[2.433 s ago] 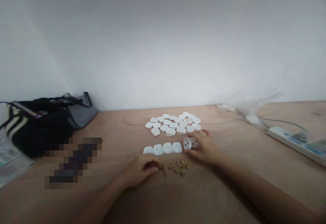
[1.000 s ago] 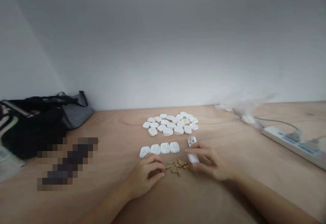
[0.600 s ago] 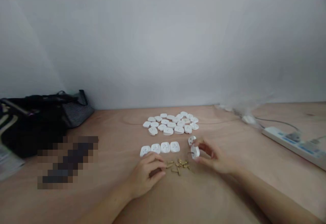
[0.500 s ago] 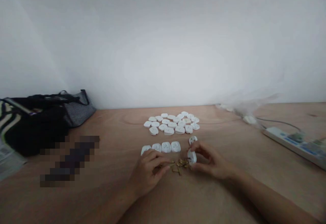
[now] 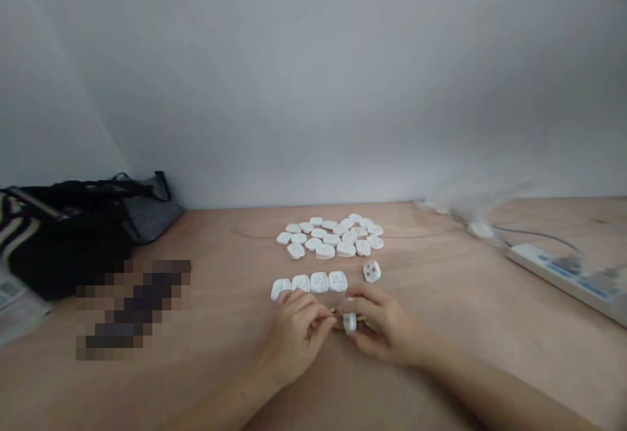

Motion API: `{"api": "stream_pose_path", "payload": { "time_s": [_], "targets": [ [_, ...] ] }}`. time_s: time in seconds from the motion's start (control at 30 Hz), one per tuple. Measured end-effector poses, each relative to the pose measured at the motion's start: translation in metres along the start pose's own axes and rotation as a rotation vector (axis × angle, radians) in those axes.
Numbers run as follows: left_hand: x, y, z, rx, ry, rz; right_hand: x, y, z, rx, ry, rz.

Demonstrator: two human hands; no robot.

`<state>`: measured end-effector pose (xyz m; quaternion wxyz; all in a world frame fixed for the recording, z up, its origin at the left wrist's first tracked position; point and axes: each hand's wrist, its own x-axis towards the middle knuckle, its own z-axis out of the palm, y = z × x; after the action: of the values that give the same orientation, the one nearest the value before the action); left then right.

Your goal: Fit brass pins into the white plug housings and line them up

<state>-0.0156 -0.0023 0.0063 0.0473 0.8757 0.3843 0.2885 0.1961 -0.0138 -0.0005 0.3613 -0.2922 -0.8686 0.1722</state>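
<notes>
Right hand point(image 5: 385, 326): So that one face is exposed, seemingly, a white piece point(image 5: 349, 322) is gripped between the fingers.
Left hand point(image 5: 300, 330): whether anything is pinched cannot be told.
Brass-coloured pieces point(image 5: 339, 324): strewn between both hands' fingers.

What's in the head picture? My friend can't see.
The right hand holds a white piece near the left hand, over a wooden table. Beyond them lie four white pieces in a row and a bigger bunch.

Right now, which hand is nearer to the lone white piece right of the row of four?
The right hand: it is just in front of the lone white piece, gripping another white piece. The left hand is farther left, in front of the row.
</notes>
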Motion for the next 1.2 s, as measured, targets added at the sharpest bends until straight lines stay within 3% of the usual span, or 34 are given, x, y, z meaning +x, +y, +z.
{"api": "stream_pose_path", "payload": {
  "time_s": [0.2, 0.33, 0.5, 0.7, 0.87, 0.93, 1.1, 1.2],
  "targets": [
    [-0.003, -0.016, -0.014, 0.015, -0.089, 0.010, 0.003, 0.028, -0.014, -0.232, 0.187, 0.058],
    [-0.007, -0.025, -0.013, 0.045, -0.146, 0.049, 0.012, 0.045, -0.021, -0.417, 0.130, 0.171],
    [-0.008, -0.028, -0.006, 0.047, -0.186, 0.039, 0.016, 0.054, -0.013, -0.480, 0.055, 0.240],
    [-0.009, -0.028, -0.012, 0.034, -0.071, -0.052, 0.005, 0.064, -0.021, -0.449, 0.025, 0.291],
    [-0.011, -0.045, -0.017, 0.051, 0.015, -0.112, -0.006, 0.084, -0.033, -0.262, 0.037, 0.403],
    [-0.013, -0.053, -0.015, 0.113, -0.040, -0.144, -0.007, 0.090, -0.032, -0.174, 0.068, 0.421],
    [-0.017, -0.060, -0.009, 0.180, -0.309, -0.246, -0.004, 0.096, -0.025, -0.095, 0.153, 0.438],
    [-0.016, -0.058, -0.007, 0.175, -0.372, -0.251, -0.005, 0.095, -0.027, -0.042, 0.229, 0.461]
  ]
}}
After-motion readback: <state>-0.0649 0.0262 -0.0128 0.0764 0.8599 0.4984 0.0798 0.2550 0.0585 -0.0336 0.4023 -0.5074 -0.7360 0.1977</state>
